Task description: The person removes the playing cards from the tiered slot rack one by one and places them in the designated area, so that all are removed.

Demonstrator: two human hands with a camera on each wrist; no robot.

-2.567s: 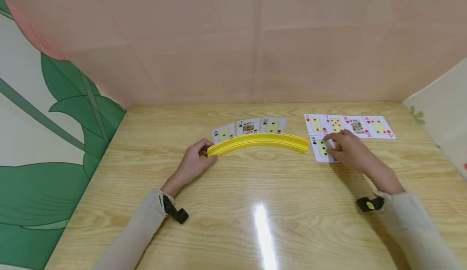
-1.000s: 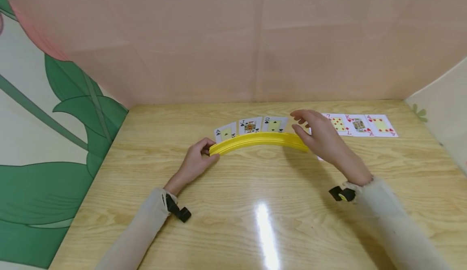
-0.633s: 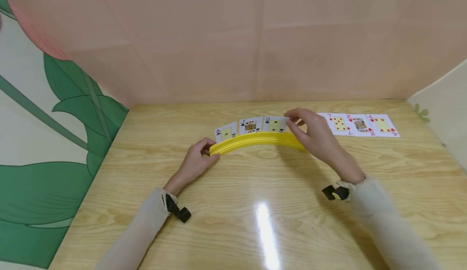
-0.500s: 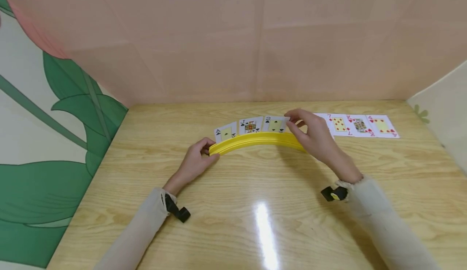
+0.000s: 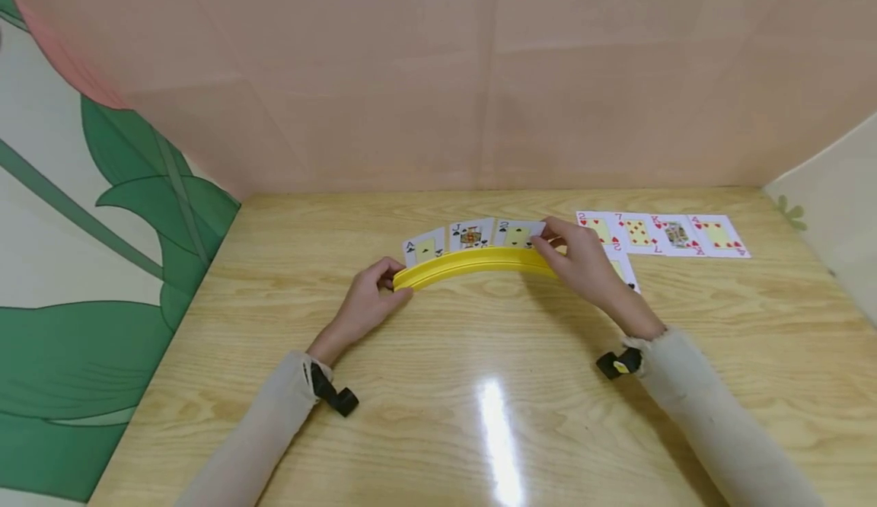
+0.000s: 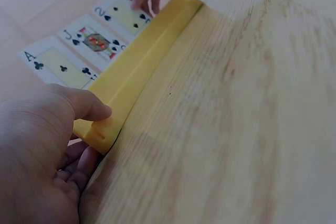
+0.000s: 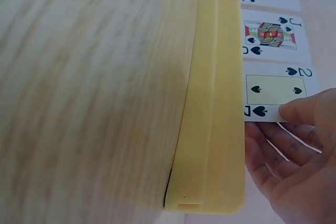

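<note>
Wooden tabletop (image 5: 411, 400) beneath, the left hand (image 5: 365, 301) grips the yellow holder (image 5: 473, 262), best held steady while the right hand (image 5: 582, 259) pinches the two of spades (image 5: 517, 235) by its edge.

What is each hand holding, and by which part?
Left hand: curved yellow plastic rack, by its left end. Right hand: white two-of-spades card, by its right edge.
</note>
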